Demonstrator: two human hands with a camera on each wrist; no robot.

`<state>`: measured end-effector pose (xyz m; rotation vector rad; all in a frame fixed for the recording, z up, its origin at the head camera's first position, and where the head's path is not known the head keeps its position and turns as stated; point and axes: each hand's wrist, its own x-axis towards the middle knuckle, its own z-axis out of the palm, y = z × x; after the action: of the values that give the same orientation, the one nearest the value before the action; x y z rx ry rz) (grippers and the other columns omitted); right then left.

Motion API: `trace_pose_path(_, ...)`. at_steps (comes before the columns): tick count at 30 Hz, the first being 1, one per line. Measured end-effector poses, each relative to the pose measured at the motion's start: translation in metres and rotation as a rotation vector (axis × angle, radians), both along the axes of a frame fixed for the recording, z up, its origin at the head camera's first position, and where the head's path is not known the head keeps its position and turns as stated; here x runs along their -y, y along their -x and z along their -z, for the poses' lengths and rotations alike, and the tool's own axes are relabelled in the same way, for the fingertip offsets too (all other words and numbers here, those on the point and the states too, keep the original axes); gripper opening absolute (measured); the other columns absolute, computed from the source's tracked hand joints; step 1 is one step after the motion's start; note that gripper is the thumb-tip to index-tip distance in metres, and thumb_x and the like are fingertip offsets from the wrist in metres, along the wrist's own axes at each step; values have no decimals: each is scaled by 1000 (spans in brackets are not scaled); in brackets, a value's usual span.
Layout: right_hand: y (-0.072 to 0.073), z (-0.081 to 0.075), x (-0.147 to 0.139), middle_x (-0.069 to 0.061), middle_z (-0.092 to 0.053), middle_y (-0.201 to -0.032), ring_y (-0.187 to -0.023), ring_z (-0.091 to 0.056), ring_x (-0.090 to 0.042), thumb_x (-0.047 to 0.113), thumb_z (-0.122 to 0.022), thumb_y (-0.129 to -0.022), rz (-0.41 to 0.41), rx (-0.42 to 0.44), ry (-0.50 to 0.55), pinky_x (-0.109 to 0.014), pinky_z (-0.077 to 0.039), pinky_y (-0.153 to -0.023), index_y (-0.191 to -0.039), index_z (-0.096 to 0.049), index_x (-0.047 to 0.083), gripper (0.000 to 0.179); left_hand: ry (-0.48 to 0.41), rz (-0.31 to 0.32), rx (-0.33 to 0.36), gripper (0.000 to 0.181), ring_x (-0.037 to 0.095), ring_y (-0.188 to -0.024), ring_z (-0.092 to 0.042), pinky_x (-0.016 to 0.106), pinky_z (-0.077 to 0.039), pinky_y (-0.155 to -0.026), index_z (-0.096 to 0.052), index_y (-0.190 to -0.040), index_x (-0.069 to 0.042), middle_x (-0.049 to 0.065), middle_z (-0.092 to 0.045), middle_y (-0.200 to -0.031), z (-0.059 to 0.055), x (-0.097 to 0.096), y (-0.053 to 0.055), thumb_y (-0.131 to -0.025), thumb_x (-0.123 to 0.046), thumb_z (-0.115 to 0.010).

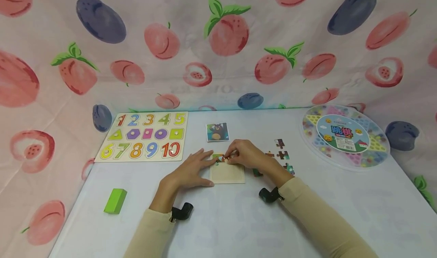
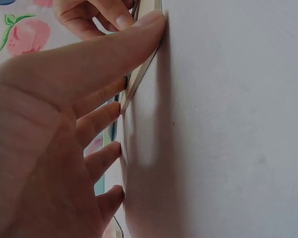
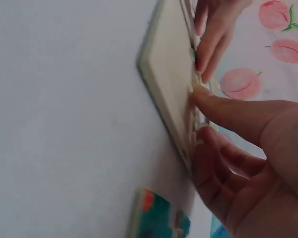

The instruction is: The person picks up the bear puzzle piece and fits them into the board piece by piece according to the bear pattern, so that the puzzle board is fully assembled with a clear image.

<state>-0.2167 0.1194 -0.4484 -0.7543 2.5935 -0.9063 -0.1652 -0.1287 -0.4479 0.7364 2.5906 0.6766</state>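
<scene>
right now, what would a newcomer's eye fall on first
Probably the fruit-print backdrop behind the table. Next, the hands at the small wooden board in the middle, then the bright number board at the table's far left and the round, colorful case at its far right.

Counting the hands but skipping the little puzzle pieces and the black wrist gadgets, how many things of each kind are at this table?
Hands: 2 (left hand, right hand)
Boards: 2 (puzzle board, number board)
Picture card: 1
Green block: 1
Round game set: 1
Total: 7
</scene>
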Motion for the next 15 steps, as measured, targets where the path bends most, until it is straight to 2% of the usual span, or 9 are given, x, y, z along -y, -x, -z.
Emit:
trace_pose_path(4, 3, -9, -5, -6, -72, -118, -86, -60, -11, 22, -79, -90, -84, 25, -38, -24, -53, -75, -108, -79, 15, 20, -2, -7, 1, 82, 37, -161, -14, 61, -14, -131, -49, -152, -18, 5, -32, -169, -1, 0, 0, -81, -39, -84)
trace_pose_path(7, 7, -16, -11, -6, -73, -122, -96, -65, -17, 25, -77, -91, -128, 24, -44, -32, -58, -84, -114, -77, 15, 25, -4, -14, 8, 82, 36, -162, -14, 60, -14, -132, -49, -152, -19, 5, -32, -169, -2, 0, -1, -81, -38, -85)
trace_pose_path(10, 10, -22, -19, -5, -71, -129, -112, -66, -23, 26, -75, -93, -113, 16, -32, -41, -58, -95, -120, -74, 15, 29, 3, -17, 9, 82, 36, -162, -14, 60, -13, -132, -49, -152, -19, 5, -32, -169, -1, -1, 0, -81, -38, -85)
trace_pose_path(15, 16, -32, -39, -8, -68, -135, -125, -63, -30, 23, -72, -95, -46, -29, 20, -49, -59, -98, -126, -71, 12, 32, 11, -20, 1, 82, 35, -162, -14, 59, -14, -132, -49, -152, -19, 6, -32, -169, 0, -2, 0, -81, -37, -86)
